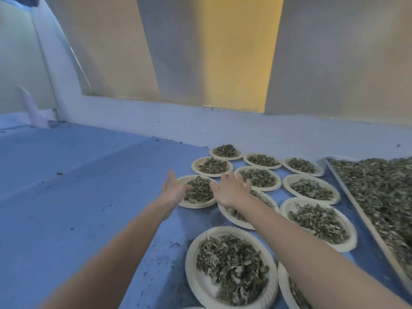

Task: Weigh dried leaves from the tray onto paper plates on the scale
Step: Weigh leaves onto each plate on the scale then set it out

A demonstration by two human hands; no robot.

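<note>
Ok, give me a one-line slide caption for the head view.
Both hands, left hand and right hand, reach to a filled paper plate among many, beside the tray of dried leaves.

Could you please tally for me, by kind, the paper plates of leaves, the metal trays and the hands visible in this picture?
Paper plates of dried leaves: 11 (one only partly in view)
Metal tray of leaves: 1
Hands: 2, left hand and right hand
Total: 14

Paper plates (pixel 231 268): matt, ribbed rims. Tray (pixel 347 188): shiny metal. Dried leaves (pixel 379 186): rough, crinkled. Counter (pixel 78 197): smooth, matt blue.
</note>
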